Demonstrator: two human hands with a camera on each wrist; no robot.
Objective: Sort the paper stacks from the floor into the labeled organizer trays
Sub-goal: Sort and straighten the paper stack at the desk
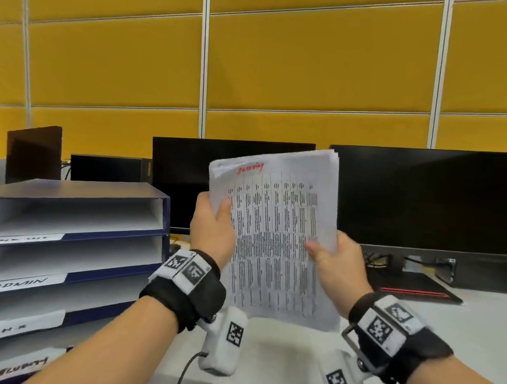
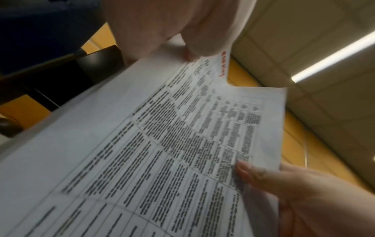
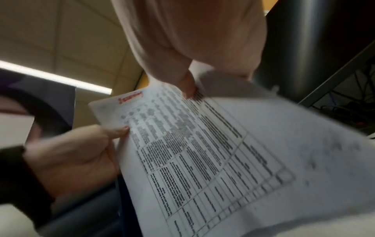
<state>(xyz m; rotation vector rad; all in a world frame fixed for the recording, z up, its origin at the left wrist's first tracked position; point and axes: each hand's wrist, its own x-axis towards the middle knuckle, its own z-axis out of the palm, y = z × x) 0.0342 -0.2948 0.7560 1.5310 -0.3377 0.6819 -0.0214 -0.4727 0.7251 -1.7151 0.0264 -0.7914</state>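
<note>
A person holds a paper stack (image 1: 275,238) upright for reading, just right of the blue organizer trays (image 1: 63,234)

Behind the trays stand dark monitors (image 1: 417,196), none blocking the open slots. The left hand (image 1: 212,228) and right hand (image 1: 335,263) each pinch a side edge. This looks like the label-checking step: the red heading is too blurred to read, and the next move likely means matching it to a tray tag such as ADMIN (image 1: 19,283)

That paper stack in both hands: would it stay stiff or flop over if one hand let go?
Probably floppy: the paper stack already bows between the left hand and right hand, and its top corner curls. Likely light, since thumbs and fingers alone hold it up. The sheets look loose at the upper edge, so they might fan apart.
</note>
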